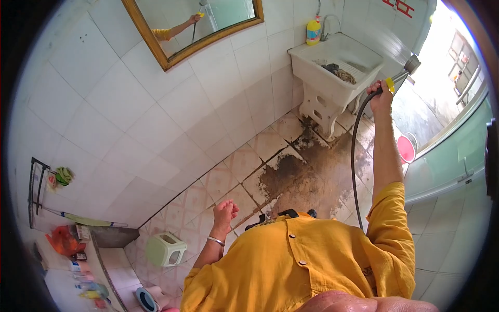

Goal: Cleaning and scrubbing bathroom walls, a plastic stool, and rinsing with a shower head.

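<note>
My right hand [379, 96] grips the handle of a spray nozzle [411, 64], raised near the doorway, right of the sink. Water sprays from its head up and left toward the tiled wall. A dark hose [354, 156] hangs from the handle down beside my arm. My left hand [226, 212] is held low at my left side over the floor, fingers loosely curled, with nothing visible in it. A white laundry sink [298, 58] with a dark, wet cloth [343, 74] in its basin stands ahead. Dark dirt [286, 171] covers part of the tile floor.
A yellow pump bottle [313, 31] stands beside the faucet [324, 33]. A wood-framed mirror [218, 39] hangs on the left wall. A pink bucket [406, 149] is by the doorway at right. A pale green stool [165, 249] and a cluttered shelf [103, 269] are at lower left.
</note>
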The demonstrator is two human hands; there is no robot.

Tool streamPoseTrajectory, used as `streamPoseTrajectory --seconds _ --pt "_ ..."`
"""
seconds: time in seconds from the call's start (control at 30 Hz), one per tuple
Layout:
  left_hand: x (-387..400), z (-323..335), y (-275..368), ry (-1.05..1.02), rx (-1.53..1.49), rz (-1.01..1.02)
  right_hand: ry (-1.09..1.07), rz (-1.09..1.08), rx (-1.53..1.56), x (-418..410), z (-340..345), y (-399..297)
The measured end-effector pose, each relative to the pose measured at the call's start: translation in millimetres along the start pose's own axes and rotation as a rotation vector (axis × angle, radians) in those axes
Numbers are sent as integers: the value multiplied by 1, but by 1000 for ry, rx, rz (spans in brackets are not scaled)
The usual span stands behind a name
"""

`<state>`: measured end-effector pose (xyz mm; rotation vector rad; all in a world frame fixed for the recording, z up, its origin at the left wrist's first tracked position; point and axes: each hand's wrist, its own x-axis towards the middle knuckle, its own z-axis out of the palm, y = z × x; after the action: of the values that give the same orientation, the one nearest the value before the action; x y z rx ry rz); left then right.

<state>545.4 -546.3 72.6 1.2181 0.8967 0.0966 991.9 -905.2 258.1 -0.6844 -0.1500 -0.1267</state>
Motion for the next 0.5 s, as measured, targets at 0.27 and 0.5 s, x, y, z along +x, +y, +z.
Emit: streamPoseTrajectory --seconds 0.27,0.5 --pt "-20 -5 -5 28 16 18 32 111 33 -34 -29 35" --pt "-53 10 -20 66 9 -21 18 249 55 -65 -50 73"
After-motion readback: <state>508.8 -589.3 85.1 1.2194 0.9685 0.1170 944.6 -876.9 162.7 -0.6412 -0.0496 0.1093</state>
